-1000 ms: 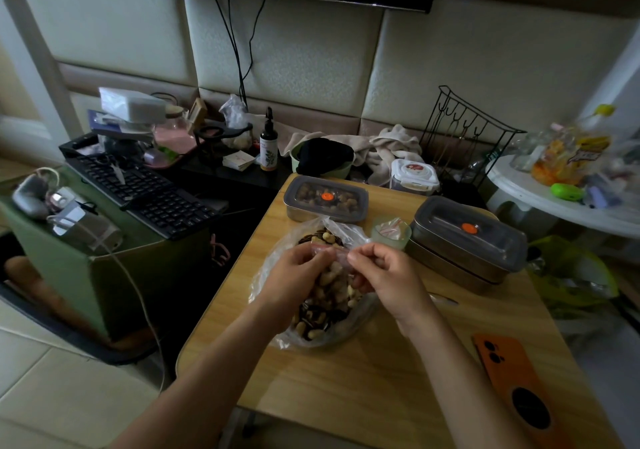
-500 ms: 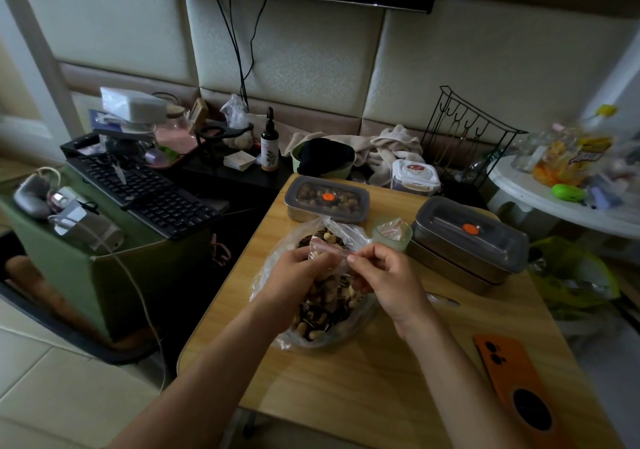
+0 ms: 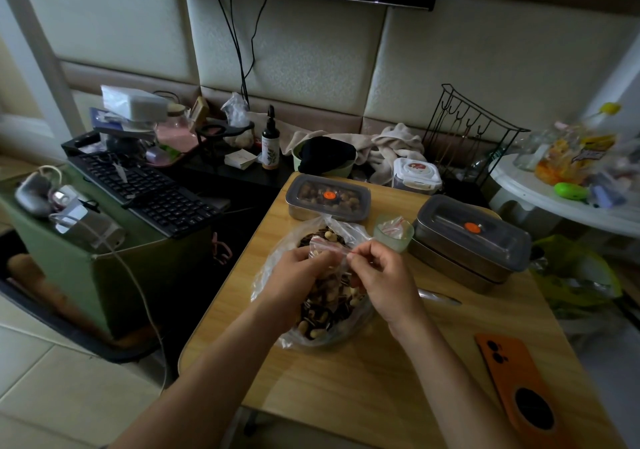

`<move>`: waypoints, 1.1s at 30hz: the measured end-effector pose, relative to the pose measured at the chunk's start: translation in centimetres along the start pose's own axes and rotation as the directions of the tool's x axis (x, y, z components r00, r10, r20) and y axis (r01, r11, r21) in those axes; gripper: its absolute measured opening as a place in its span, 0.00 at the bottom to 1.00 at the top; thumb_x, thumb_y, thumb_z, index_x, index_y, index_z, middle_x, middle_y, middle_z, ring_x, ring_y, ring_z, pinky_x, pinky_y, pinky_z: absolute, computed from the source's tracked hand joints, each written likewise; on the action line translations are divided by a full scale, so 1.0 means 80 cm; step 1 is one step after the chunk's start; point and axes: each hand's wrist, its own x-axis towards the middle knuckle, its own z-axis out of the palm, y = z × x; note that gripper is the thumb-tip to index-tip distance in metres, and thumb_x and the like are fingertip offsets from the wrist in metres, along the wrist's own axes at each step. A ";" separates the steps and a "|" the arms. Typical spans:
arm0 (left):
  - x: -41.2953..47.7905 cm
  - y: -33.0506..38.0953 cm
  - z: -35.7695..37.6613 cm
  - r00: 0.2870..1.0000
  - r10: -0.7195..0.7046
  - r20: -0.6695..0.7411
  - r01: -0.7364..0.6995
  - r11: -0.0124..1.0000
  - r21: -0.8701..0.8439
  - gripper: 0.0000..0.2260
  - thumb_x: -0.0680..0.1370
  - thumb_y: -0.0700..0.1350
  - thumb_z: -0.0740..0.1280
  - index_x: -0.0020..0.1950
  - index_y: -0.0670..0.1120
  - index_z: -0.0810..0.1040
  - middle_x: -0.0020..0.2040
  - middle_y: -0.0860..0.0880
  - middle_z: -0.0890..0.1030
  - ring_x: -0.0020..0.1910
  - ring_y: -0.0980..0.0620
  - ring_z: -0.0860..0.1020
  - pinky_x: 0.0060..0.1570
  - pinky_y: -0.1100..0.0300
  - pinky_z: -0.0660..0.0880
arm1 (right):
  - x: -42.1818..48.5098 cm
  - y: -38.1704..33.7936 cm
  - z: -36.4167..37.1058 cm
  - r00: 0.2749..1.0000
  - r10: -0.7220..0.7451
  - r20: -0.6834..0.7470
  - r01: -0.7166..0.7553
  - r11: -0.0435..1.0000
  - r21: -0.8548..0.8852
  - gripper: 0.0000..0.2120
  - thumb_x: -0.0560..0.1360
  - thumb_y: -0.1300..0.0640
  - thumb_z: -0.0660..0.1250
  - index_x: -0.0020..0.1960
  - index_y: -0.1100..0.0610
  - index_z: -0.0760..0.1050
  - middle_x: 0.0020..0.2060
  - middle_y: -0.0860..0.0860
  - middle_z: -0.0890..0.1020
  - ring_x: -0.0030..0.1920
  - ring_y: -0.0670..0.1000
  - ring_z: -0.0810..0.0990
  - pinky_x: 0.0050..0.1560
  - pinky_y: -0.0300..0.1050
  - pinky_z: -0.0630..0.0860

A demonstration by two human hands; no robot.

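Grip: left hand (image 3: 294, 275) and right hand (image 3: 384, 275) each pinch the top strip of the small zip bag (image 3: 330, 248), fingers curled.
Bag position: held between both grips, just above the open big bag (image 3: 360, 320) of nuts by the left edge of the surface (image 3: 346, 389).
Axis: strip runs hand to hand, dipping slightly to the right.
Nearer hand: neither, both are on it.
Next, likely: slide one pinch along the strip; sealing or opening, can't tell.

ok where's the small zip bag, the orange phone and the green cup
small zip bag (image 3: 334, 249), head view, its red-striped top edge
orange phone (image 3: 509, 376), head view, bare middle of its back
green cup (image 3: 393, 242), head view, its near wall
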 end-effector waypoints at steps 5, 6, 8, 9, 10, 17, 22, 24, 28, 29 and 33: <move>-0.002 0.000 0.000 1.000 0.024 0.004 -0.024 1.000 0.013 0.06 0.78 0.46 0.71 0.50 0.45 0.86 0.43 0.47 0.88 0.42 0.52 0.86 0.42 0.60 0.81 | -0.001 0.000 0.001 0.999 0.028 0.017 -0.029 0.998 0.061 0.06 0.80 0.54 0.71 0.46 0.54 0.82 0.41 0.49 0.86 0.45 0.47 0.84 0.46 0.45 0.81; -0.002 0.000 -0.001 1.000 0.030 0.005 -0.030 0.999 0.017 0.06 0.79 0.46 0.71 0.50 0.45 0.86 0.43 0.47 0.88 0.43 0.51 0.87 0.43 0.60 0.81 | -0.001 0.001 0.001 0.999 0.031 0.013 -0.032 0.998 0.063 0.06 0.80 0.54 0.71 0.45 0.54 0.82 0.41 0.49 0.86 0.44 0.47 0.84 0.46 0.44 0.81; -0.002 -0.002 0.000 0.999 0.032 0.003 -0.032 0.999 0.026 0.06 0.78 0.47 0.72 0.51 0.45 0.86 0.43 0.46 0.88 0.43 0.50 0.87 0.45 0.57 0.83 | -0.001 0.003 0.003 1.000 0.031 0.001 -0.031 0.998 0.062 0.06 0.80 0.55 0.71 0.45 0.54 0.82 0.39 0.49 0.85 0.43 0.47 0.83 0.44 0.42 0.79; -0.002 -0.003 0.002 1.000 0.029 -0.001 -0.029 0.999 0.025 0.06 0.78 0.47 0.72 0.51 0.45 0.86 0.43 0.46 0.88 0.44 0.49 0.87 0.47 0.55 0.83 | -0.001 0.003 0.004 1.000 0.022 -0.010 -0.021 0.998 0.060 0.06 0.80 0.55 0.71 0.44 0.54 0.82 0.39 0.49 0.85 0.42 0.48 0.83 0.44 0.43 0.79; -0.002 -0.004 0.003 1.000 0.028 -0.005 -0.028 0.999 0.023 0.06 0.78 0.47 0.72 0.50 0.45 0.85 0.43 0.46 0.88 0.44 0.49 0.87 0.48 0.55 0.84 | 0.000 0.004 0.005 1.000 0.005 -0.024 -0.004 0.999 0.053 0.06 0.80 0.56 0.71 0.44 0.54 0.82 0.39 0.50 0.85 0.42 0.49 0.83 0.44 0.44 0.80; -0.002 -0.004 0.006 1.000 0.005 0.004 -0.005 1.000 -0.015 0.06 0.78 0.47 0.72 0.48 0.45 0.85 0.45 0.45 0.87 0.48 0.46 0.86 0.56 0.46 0.82 | -0.003 0.003 0.009 0.990 -0.133 -0.048 0.129 0.989 -0.075 0.04 0.80 0.57 0.70 0.46 0.54 0.80 0.41 0.48 0.84 0.44 0.44 0.82 0.44 0.37 0.81; -0.003 -0.002 0.005 1.000 -0.014 0.023 0.015 0.999 -0.035 0.05 0.78 0.46 0.72 0.45 0.48 0.86 0.44 0.44 0.87 0.48 0.44 0.86 0.55 0.45 0.82 | 0.001 0.007 0.007 0.997 -0.023 -0.072 0.024 1.000 0.015 0.07 0.80 0.54 0.70 0.45 0.54 0.82 0.41 0.50 0.86 0.45 0.48 0.84 0.47 0.45 0.83; -0.003 -0.002 0.004 1.000 -0.009 0.023 0.010 1.000 -0.028 0.05 0.78 0.46 0.71 0.46 0.47 0.86 0.43 0.44 0.87 0.47 0.44 0.86 0.54 0.47 0.83 | 0.002 0.007 0.004 0.997 0.012 -0.071 -0.009 0.999 0.048 0.07 0.80 0.53 0.71 0.46 0.55 0.83 0.41 0.50 0.86 0.46 0.49 0.85 0.50 0.47 0.83; -0.004 -0.001 0.004 1.000 -0.005 -0.009 0.005 1.000 -0.021 0.04 0.79 0.46 0.71 0.47 0.47 0.84 0.41 0.47 0.87 0.43 0.48 0.86 0.48 0.52 0.84 | 0.002 0.009 0.003 1.000 0.024 -0.017 -0.023 0.998 0.050 0.06 0.80 0.53 0.71 0.46 0.53 0.83 0.42 0.50 0.87 0.47 0.49 0.85 0.50 0.48 0.83; -0.005 0.000 0.004 1.000 -0.004 -0.012 0.004 1.000 -0.016 0.04 0.79 0.45 0.71 0.47 0.46 0.84 0.40 0.47 0.87 0.41 0.50 0.86 0.45 0.56 0.84 | 0.001 0.008 0.004 1.000 0.017 -0.008 -0.016 0.999 0.045 0.05 0.80 0.53 0.71 0.46 0.52 0.83 0.42 0.49 0.86 0.47 0.49 0.85 0.49 0.47 0.83; -0.007 0.001 0.004 1.000 0.017 -0.023 -0.017 1.000 0.023 0.04 0.78 0.45 0.71 0.45 0.47 0.85 0.39 0.49 0.87 0.39 0.53 0.86 0.39 0.61 0.81 | 0.001 0.007 0.005 0.999 -0.030 -0.032 0.030 1.000 -0.007 0.04 0.80 0.54 0.72 0.46 0.52 0.83 0.41 0.49 0.86 0.45 0.47 0.85 0.45 0.41 0.80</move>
